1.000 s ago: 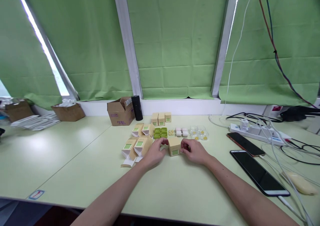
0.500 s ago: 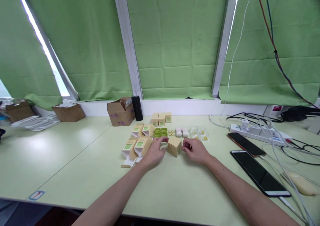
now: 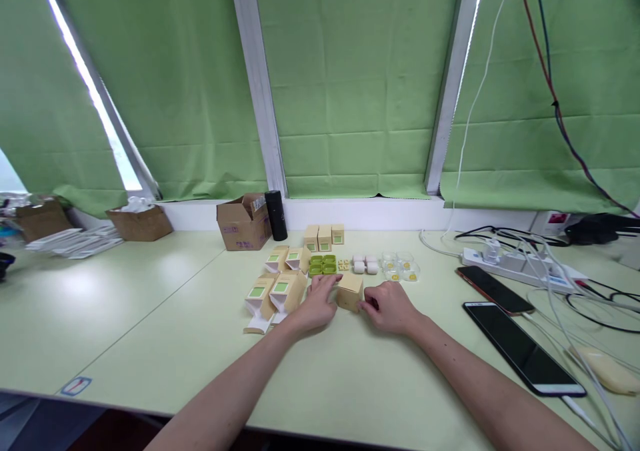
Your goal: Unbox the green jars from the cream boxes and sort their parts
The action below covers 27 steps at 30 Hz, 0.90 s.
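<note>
A small tan cardboard box (image 3: pixel 349 291) rests on the pale green table (image 3: pixel 150 304), held between both my hands. My left hand (image 3: pixel 317 306) curls against its left side, and my right hand (image 3: pixel 389 306) grips its right side with bent fingers. Just left lie several tan boxes with green windows (image 3: pixel 274 290), some with open flaps. Behind the held box sit green trays (image 3: pixel 321 264), small white pieces (image 3: pixel 365 263) and clear pieces with yellow spots (image 3: pixel 401 267). Three closed tan boxes (image 3: pixel 324 236) stand in a row further back.
An open brown carton (image 3: pixel 243 223) and a black cylinder (image 3: pixel 275 214) stand near the window sill. Two phones (image 3: pixel 520 351) lie at right beside a power strip (image 3: pixel 515 264) and tangled cables. More cartons (image 3: pixel 139 223) and flat white packs sit at far left.
The small tan box has been turned on the table between my hands; its green window faced me a second ago and no longer shows. Both hands stayed beside it.
</note>
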{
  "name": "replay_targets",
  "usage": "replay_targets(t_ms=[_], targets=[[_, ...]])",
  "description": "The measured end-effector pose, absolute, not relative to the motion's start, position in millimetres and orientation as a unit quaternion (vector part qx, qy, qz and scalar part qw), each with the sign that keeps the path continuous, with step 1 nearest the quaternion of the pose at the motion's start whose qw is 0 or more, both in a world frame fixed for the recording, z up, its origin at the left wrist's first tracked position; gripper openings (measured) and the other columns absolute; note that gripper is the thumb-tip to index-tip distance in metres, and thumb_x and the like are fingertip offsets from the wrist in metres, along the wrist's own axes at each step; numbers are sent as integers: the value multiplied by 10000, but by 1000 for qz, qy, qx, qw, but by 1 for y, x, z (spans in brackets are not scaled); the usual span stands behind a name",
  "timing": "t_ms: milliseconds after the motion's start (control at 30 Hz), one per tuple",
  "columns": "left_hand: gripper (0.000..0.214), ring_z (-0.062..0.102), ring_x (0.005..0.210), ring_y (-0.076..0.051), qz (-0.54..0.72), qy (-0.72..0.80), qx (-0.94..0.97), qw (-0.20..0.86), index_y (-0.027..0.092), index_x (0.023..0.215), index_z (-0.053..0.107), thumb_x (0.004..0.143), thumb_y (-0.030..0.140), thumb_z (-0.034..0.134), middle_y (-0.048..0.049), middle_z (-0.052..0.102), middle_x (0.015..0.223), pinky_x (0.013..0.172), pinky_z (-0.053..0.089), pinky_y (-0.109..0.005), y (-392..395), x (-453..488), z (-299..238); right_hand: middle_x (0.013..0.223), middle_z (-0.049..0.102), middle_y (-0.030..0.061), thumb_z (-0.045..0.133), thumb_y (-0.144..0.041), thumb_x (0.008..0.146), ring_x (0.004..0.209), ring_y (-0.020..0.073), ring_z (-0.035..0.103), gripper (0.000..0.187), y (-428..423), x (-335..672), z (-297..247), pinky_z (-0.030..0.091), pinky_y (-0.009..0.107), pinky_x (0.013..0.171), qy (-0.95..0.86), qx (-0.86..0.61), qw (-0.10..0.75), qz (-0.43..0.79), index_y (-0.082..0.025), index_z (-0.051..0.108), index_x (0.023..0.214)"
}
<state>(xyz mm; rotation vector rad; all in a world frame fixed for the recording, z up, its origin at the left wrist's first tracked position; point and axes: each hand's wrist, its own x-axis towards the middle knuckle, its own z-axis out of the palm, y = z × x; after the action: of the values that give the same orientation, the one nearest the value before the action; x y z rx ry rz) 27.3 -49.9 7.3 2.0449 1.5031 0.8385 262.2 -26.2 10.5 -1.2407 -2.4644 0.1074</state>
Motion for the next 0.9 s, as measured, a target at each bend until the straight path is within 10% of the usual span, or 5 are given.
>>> replay_targets(t_ms=[900], targets=[[499, 470, 1319, -333, 285, 632, 681, 234, 229, 1274, 490, 828, 384, 654, -138, 517, 1363, 1102, 377, -459, -72, 47, 24, 714, 703, 52, 539, -289, 988, 685, 173, 603, 316, 1, 270, -1, 255, 273, 589, -814, -534, 215, 78, -198, 661, 711]])
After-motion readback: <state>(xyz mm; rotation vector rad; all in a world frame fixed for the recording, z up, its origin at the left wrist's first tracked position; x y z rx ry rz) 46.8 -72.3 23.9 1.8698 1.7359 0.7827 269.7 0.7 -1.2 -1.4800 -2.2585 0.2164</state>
